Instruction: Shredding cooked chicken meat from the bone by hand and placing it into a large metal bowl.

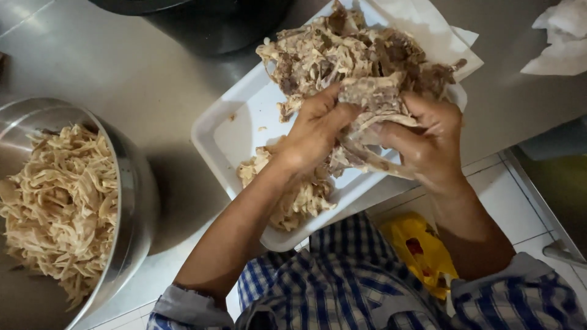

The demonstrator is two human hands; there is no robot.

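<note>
Both my hands grip a cooked chicken carcass piece (374, 104) with pale bones and shreds of meat, held just above a white rectangular tray (220, 131). My left hand (315, 125) clamps it from the left, thumb on top. My right hand (431, 140) holds its right side, fingers curled around the rib bones. On the tray's far end lies a heap of bones and dark scraps (342, 46). At its near end sits a small pile of pale shredded meat (299, 198).
A large steel bowl (131, 201) at the left holds a big mound of shredded chicken (61, 205). A dark pot (208, 21) stands behind the tray. White paper (559, 40) lies at the far right of the steel counter. A yellow plastic bag (422, 250) is on the tiled floor below.
</note>
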